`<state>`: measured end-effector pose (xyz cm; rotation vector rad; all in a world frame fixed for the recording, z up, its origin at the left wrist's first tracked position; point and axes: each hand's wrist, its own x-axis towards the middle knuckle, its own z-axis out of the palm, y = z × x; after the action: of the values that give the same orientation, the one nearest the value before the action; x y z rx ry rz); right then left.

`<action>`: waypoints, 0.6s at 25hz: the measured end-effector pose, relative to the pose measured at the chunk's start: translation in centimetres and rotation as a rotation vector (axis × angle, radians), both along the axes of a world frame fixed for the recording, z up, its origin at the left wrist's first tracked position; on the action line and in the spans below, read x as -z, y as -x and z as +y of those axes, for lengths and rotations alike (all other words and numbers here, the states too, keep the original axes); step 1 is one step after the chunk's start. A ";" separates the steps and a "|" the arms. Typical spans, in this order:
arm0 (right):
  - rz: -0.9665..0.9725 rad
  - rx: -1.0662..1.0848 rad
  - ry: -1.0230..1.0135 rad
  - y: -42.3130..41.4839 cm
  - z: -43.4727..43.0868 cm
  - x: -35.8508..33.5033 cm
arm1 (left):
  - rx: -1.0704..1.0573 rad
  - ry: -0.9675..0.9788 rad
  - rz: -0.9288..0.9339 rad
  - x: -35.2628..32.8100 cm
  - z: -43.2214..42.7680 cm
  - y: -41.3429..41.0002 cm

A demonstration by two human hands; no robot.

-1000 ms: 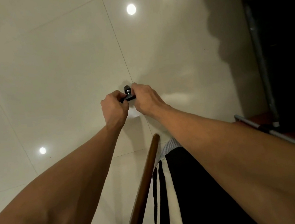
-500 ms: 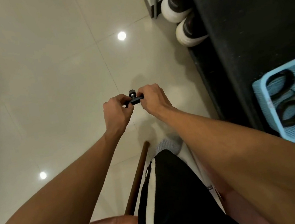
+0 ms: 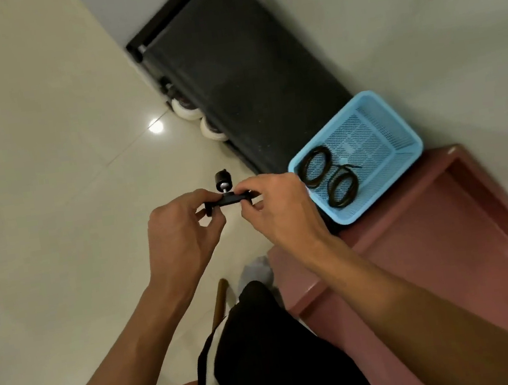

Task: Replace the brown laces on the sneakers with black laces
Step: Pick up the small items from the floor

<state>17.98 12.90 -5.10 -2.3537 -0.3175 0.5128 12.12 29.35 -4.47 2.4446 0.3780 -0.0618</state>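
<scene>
floor: pale glossy tiles are filling the left half of the frame.
desk: a reddish desk is taking up the lower right and carrying the basket on its upper corner.
rack: a dark rack is running from top centre down towards the basket.
basket: a blue mesh basket is sitting right of centre, tilted in the frame.
left hand: its grip is pinching the left end of a small black bracket, fingers curled.
right hand: its grip is pinching the bracket's right end, thumb and fingertips pressed together on it.
sneakers: two white toes are poking out at the rack's lower left edge, above the hands.
black laces: two coils are lying in the basket's near-left corner, lined up from upper left to lower right, a loose end pointing right. They are lying just right of the right hand, apart from both grips.
</scene>
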 end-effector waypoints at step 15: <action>-0.109 0.563 0.187 -4.3 -16.1 2.5 | 0.789 -0.388 -0.166 3.6 -16.8 -15.8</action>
<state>22.29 -3.17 -7.58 -2.5084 0.3567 0.1463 27.96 12.52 -8.05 2.8007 -0.7225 -0.1290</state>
